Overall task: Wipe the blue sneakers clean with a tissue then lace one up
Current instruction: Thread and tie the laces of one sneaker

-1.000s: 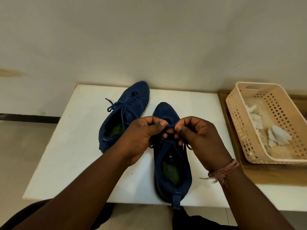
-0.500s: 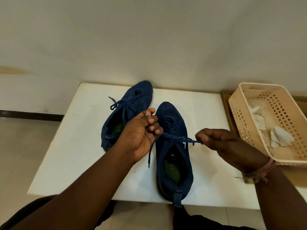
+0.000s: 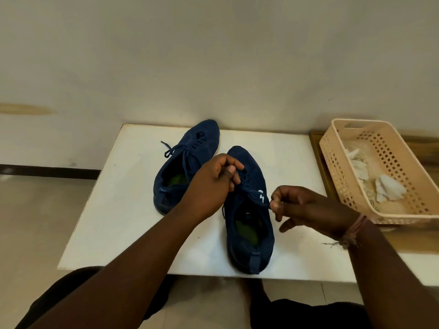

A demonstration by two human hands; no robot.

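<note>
Fingers (image 3: 234, 173) of both hands seemingly on lace (image 3: 257, 197) (near sneaker (image 3: 249, 210)).

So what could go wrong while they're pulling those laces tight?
The right hand pinches only the tip of the lace, so it might slip free. The near sneaker has its heel at the table's front edge, so a hard tug could perhaps drag it off. The left hand hides the eyelets, so a crossing could go unnoticed.

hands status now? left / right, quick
Left hand: fingers curled, pinching the lace over the near sneaker.
Right hand: pinching the lace's other end beside that sneaker.
</note>
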